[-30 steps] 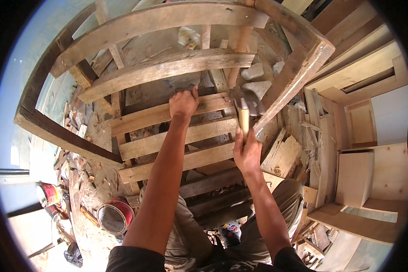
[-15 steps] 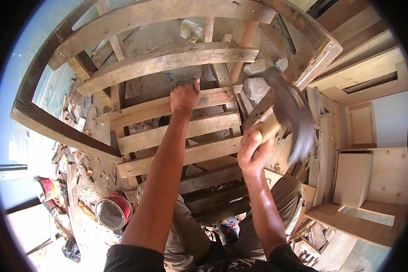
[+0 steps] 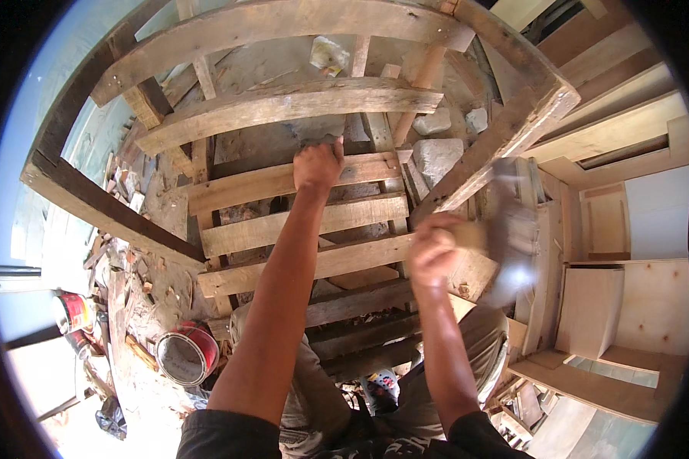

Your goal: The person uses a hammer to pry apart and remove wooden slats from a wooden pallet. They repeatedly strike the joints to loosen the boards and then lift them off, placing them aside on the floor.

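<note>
My left hand (image 3: 318, 164) is closed over a wooden slat (image 3: 241, 190) of a pallet-like frame, its fingertips hidden behind the wood. Gripped in my right hand (image 3: 434, 249) is a hammer; its pale wooden handle (image 3: 471, 236) is short in view, and its dark metal head (image 3: 511, 237) is smeared by motion. Below the held slat run further parallel slats (image 3: 306, 222), between and in front of my forearms. A curved-looking board (image 3: 291, 107) and a thick side beam (image 3: 513, 141) belong to the same wooden structure.
Red paint cans (image 3: 187, 354) stand on the littered ground at the left. Pale stone blocks (image 3: 439, 158) lie beyond the slats. Unfinished wooden cabinetry (image 3: 589, 310) fills the right side. Wood scraps (image 3: 134, 191) lie along the left wall.
The hammer has swung slightly down and to the right, its head more blurred now. My left hand keeps its hold on the slat; the view has shifted a little.
</note>
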A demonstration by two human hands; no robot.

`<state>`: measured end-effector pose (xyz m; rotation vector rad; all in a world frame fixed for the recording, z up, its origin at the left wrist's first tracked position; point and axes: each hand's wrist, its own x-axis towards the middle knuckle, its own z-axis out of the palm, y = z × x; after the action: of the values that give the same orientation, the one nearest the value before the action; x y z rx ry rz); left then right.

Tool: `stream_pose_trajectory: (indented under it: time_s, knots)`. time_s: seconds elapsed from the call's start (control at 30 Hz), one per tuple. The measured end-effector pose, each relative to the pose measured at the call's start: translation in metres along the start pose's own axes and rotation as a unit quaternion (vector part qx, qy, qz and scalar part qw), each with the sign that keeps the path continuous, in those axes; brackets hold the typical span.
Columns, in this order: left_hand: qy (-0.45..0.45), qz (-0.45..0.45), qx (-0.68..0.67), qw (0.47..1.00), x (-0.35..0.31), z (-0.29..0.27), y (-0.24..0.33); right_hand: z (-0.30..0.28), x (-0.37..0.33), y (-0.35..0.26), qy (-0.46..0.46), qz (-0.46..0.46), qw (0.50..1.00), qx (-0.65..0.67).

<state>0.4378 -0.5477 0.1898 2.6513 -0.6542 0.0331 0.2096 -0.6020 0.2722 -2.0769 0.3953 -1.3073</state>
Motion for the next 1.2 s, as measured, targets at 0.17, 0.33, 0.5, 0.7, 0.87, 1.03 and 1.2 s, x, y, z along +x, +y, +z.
stream_pose_trajectory:
  time_s: [0.17,0.33,0.5,0.7,0.87,1.03,1.2]
  knots:
    - [-0.034,0.011,-0.016,0.999,0.000,-0.010,0.003,0.003,-0.012,0.019,-0.159,0.144,0.957,-0.196]
    - [-0.020,0.008,-0.005,1.000,0.004,-0.006,-0.005,-0.003,0.038,-0.062,0.019,0.046,0.996,0.074]
    - [0.021,0.037,-0.051,0.998,0.004,-0.010,0.013,0.001,-0.031,0.053,-0.106,0.045,0.972,-0.205]
    - [0.117,0.049,-0.018,0.992,0.003,0.009,-0.009,0.007,0.028,-0.056,-0.006,0.157,0.987,0.044]
    - [0.100,0.063,-0.051,0.992,-0.001,0.008,0.005,0.011,-0.020,0.036,-0.028,-0.032,0.993,-0.107]
    - [0.123,0.057,-0.037,0.990,-0.002,0.009,-0.010,0.012,-0.009,-0.006,-0.168,0.246,0.946,-0.128]
    - [0.110,0.058,-0.046,0.991,0.000,0.007,-0.009,0.015,0.017,-0.030,0.031,-0.070,0.997,0.003]
